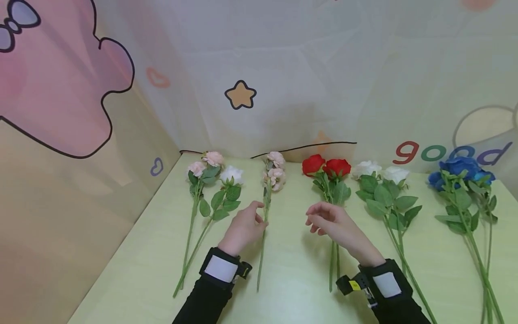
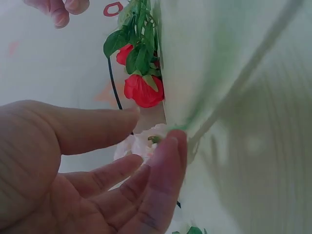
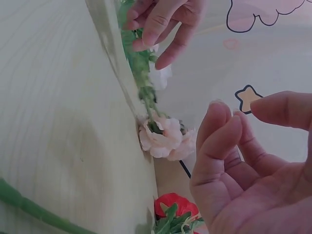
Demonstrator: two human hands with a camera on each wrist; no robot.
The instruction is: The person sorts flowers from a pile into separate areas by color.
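Note:
My left hand (image 1: 244,228) is at the stem of a pale pink flower spray (image 1: 276,178) that lies on the table in the middle. In the left wrist view its thumb (image 2: 97,129) and fingers stand apart, with no stem gripped between them. The index fingertip is beside the stem; whether it touches cannot be told. My right hand (image 1: 337,227) hovers over the stems of two red roses (image 1: 337,167), its fingers loosely bent around nothing. Part of those stems is hidden beneath it. The right wrist view shows a gap between thumb and fingers (image 3: 219,146).
Left of the spray lie pink flowers (image 1: 197,169) and a white rose (image 1: 232,174) with crossing stems. Further right are white roses (image 1: 395,173) and blue flowers (image 1: 461,167). All lie on a pale table (image 1: 291,270) against a printed backdrop (image 1: 307,81).

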